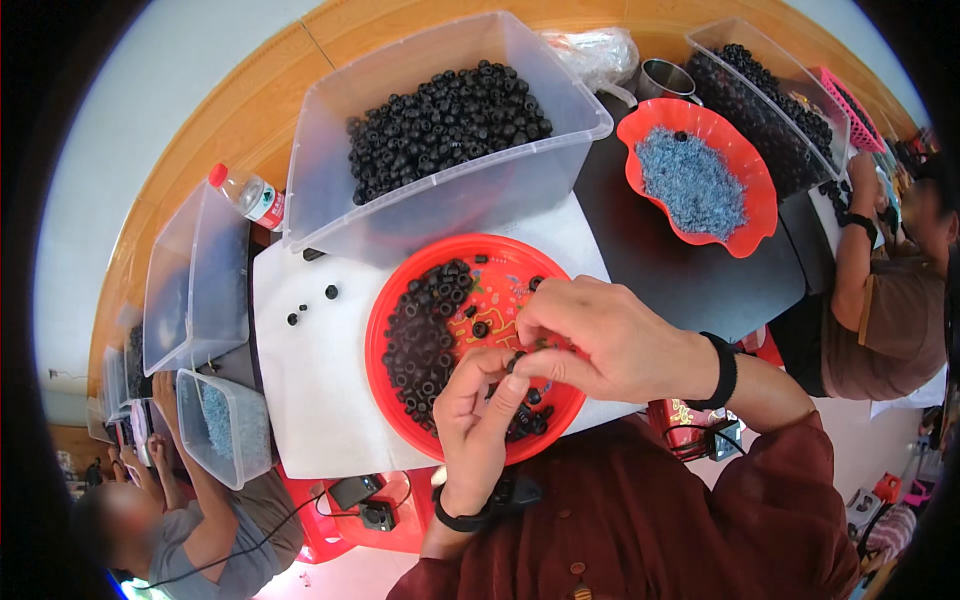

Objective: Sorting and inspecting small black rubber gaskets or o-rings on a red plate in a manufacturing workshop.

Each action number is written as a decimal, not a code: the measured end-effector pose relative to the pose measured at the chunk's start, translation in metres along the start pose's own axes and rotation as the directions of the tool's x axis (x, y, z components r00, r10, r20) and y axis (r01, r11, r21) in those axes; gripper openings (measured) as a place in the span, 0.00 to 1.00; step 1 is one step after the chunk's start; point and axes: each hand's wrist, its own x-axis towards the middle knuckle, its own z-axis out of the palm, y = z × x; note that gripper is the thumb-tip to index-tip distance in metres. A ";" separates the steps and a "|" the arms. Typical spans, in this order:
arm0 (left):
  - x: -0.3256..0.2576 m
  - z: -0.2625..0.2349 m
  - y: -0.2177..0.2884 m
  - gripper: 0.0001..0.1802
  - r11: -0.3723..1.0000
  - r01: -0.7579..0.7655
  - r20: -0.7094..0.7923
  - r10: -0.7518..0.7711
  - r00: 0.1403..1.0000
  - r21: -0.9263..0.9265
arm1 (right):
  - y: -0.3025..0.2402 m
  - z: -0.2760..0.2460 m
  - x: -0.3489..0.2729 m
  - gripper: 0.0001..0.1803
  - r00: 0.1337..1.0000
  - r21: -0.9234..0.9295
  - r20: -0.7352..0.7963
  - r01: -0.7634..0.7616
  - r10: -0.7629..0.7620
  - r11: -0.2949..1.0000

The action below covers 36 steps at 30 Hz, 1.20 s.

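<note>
My two hands meet over a round red tray (376, 350) with a printed floor. Between the fingertips of my left hand (470, 420) and my right hand (625, 345) is a small black plastic part (515, 361), mostly hidden by the fingers. Both hands are closed in a pinch around it. Many small black ring-shaped parts (418, 340) lie heaped along the tray's left side. More dark parts (530, 415) sit under my hands near its lower rim. A single black ring (481, 329) rests on the bare middle.
Behind the tray stands a clear bin (440, 215) of black parts, with a red-capped bottle (250, 196) beside it. A red scalloped bowl (765, 215) holds bluish bits. Loose parts (331, 292) lie on the white sheet (300, 390). Co-workers sit at left and right.
</note>
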 end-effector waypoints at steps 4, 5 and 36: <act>-0.004 -0.001 0.000 0.07 0.876 -0.191 0.038 0.195 0.980 0.443 | 0.005 0.012 0.004 0.13 0.966 -0.335 -0.028 0.232 -0.256 0.913; -0.004 -0.001 0.000 0.06 0.842 -0.230 0.042 0.240 0.970 0.488 | 0.003 0.014 0.004 0.13 0.972 -0.328 -0.006 0.219 -0.234 0.919; -0.002 -0.015 -0.004 0.12 0.965 0.127 0.129 -0.099 0.987 -0.229 | -0.002 0.006 -0.001 0.18 0.915 -0.374 -0.013 0.370 -0.403 0.850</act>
